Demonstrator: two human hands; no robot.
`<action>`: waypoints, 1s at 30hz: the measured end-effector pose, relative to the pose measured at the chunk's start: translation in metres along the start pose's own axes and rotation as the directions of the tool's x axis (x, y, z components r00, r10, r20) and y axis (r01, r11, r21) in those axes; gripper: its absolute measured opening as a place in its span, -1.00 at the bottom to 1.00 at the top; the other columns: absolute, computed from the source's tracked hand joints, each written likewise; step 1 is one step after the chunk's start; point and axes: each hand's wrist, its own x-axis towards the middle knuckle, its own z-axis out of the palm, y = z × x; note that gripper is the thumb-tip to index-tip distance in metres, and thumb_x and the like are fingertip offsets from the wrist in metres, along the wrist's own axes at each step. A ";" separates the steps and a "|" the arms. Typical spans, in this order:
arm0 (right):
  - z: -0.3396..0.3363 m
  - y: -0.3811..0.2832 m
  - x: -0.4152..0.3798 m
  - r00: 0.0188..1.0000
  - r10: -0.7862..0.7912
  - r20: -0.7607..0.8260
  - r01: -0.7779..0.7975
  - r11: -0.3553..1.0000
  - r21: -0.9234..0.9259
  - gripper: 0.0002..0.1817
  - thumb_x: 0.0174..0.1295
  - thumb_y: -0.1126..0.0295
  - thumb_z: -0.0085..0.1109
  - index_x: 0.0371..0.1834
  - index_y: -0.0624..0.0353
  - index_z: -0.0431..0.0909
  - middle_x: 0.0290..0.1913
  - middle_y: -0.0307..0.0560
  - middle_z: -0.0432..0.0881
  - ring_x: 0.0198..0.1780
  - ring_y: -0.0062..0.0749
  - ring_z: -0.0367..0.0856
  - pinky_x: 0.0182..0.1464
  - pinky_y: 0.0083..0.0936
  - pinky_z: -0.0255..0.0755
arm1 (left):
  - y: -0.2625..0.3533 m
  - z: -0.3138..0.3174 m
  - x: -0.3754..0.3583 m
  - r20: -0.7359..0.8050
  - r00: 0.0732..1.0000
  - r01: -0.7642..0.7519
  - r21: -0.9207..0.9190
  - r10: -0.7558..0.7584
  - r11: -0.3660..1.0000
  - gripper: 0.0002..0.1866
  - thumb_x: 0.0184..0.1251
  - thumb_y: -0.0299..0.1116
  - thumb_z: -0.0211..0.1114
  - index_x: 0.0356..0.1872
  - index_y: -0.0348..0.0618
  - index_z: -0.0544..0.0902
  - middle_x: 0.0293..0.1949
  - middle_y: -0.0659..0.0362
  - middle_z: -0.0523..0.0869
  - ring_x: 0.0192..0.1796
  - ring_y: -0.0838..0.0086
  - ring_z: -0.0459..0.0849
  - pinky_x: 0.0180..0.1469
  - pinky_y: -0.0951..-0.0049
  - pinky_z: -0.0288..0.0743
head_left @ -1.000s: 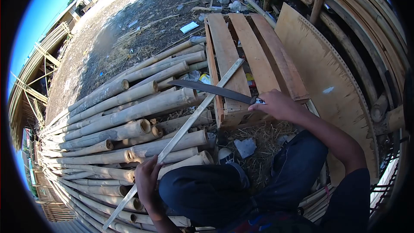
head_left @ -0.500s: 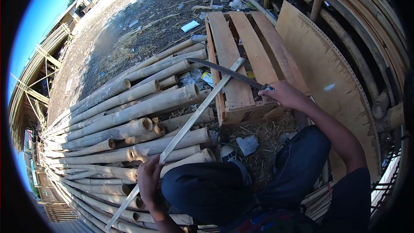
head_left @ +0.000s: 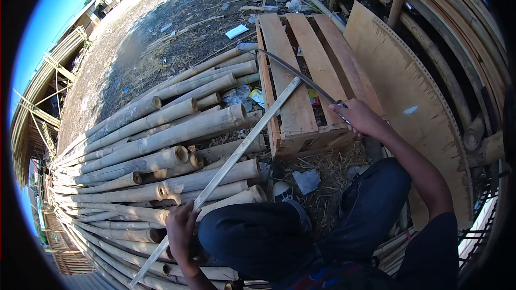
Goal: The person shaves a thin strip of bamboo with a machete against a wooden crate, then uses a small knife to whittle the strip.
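My left hand (head_left: pixel 181 229) is closed around a long pale bamboo strip (head_left: pixel 236 154) that slants up and away to the right. The strip's far end lies over the slats of a wooden crate (head_left: pixel 275 78). In my right hand (head_left: pixel 361 116) is the handle of a machete (head_left: pixel 314 85), its long dark blade pointing to the upper left. The blade overlaps the strip right at its far tip, above the crate.
Stacked bamboo poles (head_left: pixel 199 129) fan out on the left, their cut ends toward me. A plywood sheet (head_left: pixel 408 107) leans at the right beside more poles. My bent knees (head_left: pixel 252 231) are close below. Litter and straw (head_left: pixel 338 166) cover the ground around the crate.
The machete has shifted away from me and tilted more steeply, its blade now crossing nearer the strip's tip. My left hand and the strip have slid slightly down and left.
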 end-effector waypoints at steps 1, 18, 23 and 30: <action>0.002 -0.002 -0.006 0.998 0.049 0.027 -0.051 0.995 0.084 -0.38 0.38 -0.17 0.08 -0.43 0.29 0.48 -0.72 -0.16 0.44 -0.72 -0.51 0.47 -0.63 -0.47 0.38 | -0.006 0.001 0.001 -0.030 0.999 -0.018 0.006 0.018 1.000 -0.68 0.21 -0.35 0.38 -0.09 -0.38 0.69 -0.48 -0.13 0.64 -0.41 0.02 0.62 -0.27 0.21 0.45; 0.006 -0.016 -0.010 0.999 0.029 0.044 -0.032 0.997 0.070 -0.41 0.41 -0.13 0.07 -0.44 0.27 0.47 -0.72 -0.22 0.45 -0.74 -0.53 0.45 -0.63 -0.49 0.39 | 0.009 0.003 0.003 -0.018 0.999 -0.051 0.023 0.051 0.998 -0.69 0.19 -0.37 0.38 -0.10 -0.36 0.69 -0.46 -0.11 0.66 -0.41 0.02 0.62 -0.29 0.25 0.45; 0.021 -0.016 -0.014 0.945 -0.292 0.148 0.318 0.927 -0.199 -0.28 0.36 -0.21 0.06 -0.48 0.40 0.51 -0.67 0.05 0.47 -0.57 -0.16 0.56 -0.39 -0.23 0.42 | -0.006 0.004 0.008 -0.090 0.989 -0.119 0.011 0.120 0.993 -0.70 0.18 -0.37 0.38 -0.11 -0.35 0.69 -0.43 -0.12 0.68 -0.36 0.00 0.65 -0.30 0.26 0.47; 0.014 -0.011 0.000 0.996 -0.084 0.000 0.084 0.996 -0.036 -0.29 0.37 -0.20 0.05 -0.49 0.37 0.56 -0.66 0.05 0.50 -0.56 -0.13 0.53 -0.38 -0.18 0.39 | 0.013 0.001 0.001 -0.064 0.995 -0.078 0.036 0.080 0.996 -0.67 0.19 -0.36 0.39 -0.06 -0.35 0.69 -0.43 -0.12 0.69 -0.44 0.05 0.67 -0.33 0.24 0.48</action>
